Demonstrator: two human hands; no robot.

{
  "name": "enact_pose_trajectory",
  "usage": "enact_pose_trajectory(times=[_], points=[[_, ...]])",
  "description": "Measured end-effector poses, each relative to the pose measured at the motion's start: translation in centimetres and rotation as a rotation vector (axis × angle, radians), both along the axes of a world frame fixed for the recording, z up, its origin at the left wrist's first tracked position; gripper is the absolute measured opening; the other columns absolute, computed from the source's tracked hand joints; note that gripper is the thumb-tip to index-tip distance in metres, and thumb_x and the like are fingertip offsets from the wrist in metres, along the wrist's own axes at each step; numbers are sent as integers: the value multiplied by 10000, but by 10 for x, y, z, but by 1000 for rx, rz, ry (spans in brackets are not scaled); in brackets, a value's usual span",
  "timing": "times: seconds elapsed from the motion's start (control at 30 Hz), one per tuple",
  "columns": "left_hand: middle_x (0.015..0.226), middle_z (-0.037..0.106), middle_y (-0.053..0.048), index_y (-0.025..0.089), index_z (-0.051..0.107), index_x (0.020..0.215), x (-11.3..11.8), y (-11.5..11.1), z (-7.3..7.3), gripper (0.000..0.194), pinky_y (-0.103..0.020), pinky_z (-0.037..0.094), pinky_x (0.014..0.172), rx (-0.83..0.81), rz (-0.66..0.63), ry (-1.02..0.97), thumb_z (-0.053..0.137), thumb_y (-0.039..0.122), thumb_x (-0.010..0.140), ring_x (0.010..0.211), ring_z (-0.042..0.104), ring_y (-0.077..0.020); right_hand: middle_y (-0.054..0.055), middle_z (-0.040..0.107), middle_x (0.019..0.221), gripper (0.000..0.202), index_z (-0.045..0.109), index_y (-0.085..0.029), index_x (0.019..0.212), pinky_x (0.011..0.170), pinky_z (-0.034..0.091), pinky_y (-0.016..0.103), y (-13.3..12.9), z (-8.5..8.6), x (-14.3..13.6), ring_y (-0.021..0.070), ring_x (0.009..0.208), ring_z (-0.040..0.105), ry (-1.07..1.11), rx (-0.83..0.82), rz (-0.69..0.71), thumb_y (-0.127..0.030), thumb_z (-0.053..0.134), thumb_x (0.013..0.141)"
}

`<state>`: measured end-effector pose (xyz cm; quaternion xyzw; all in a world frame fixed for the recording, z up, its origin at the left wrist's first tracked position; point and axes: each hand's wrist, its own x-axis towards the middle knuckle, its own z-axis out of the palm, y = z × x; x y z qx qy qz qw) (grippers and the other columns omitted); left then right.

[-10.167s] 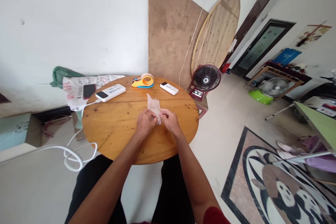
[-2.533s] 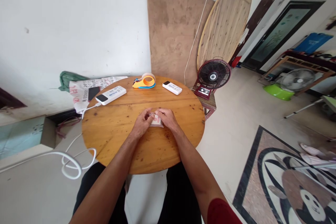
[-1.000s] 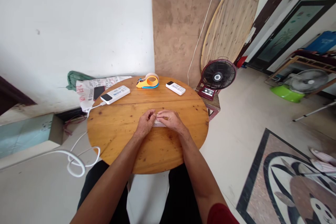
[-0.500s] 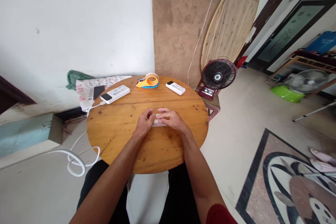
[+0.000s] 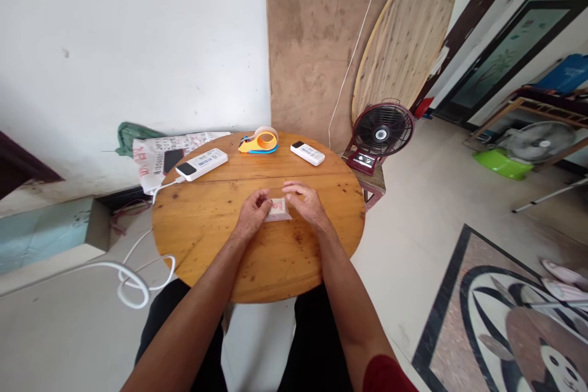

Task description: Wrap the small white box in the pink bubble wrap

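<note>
A small whitish stack with reddish print on top, looking like a deck of cards (image 5: pixel 278 208), lies at the middle of the round wooden table (image 5: pixel 202 226). My left hand (image 5: pixel 254 213) curls its thumb and fingers at the stack's left edge; that grip is partly hidden. Just to the right is my right hand (image 5: pixel 305 201), its fingers stretched out and apart from the stack, with nothing visible in them.
Toward the far edge are a white power bank (image 5: pixel 206 163) with a cable, an orange tape dispenser (image 5: pixel 258 142) and a second white device (image 5: pixel 307 153). A dark red fan (image 5: pixel 382 135) stands on a stool beyond the right edge.
My right hand has drawn off the stack, up and to the right, uncovering its printed top. My left hand has stayed at the left edge.
</note>
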<state>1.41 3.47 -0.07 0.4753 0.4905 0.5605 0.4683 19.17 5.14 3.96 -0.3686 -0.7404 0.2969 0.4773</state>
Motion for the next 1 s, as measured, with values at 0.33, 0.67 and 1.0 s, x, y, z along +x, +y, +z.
enact_pose_trajectory(times=[0.33, 0.67, 1.0], points=[[810, 605, 3, 141, 614, 1040, 0, -1, 1, 502, -278, 449, 680, -22, 16, -46, 692, 370, 599, 712, 556, -142, 85, 697, 1108, 162, 732, -195, 878, 998, 452, 341, 2, -4, -2, 197, 1048, 645, -44, -26, 4, -242, 598, 800], [855, 644, -19, 164, 644, 995, -3, 3, -8, 415, -291, 466, 716, -18, 117, -66, 668, 370, 635, 766, 581, -167, 78, 701, 1115, 177, 719, -198, 898, 981, 465, 336, 2, -5, -1, 196, 1060, 644, -55, -19, -34, -229, 589, 782], [747, 630, 0, 148, 655, 916, -7, 2, -2, 373, -272, 467, 668, -23, 264, 1, 619, 349, 604, 661, 554, -140, 56, 715, 1032, 189, 706, -196, 881, 877, 503, 307, 4, -9, -3, 183, 941, 650, -61, 15, -140, -221, 558, 766]])
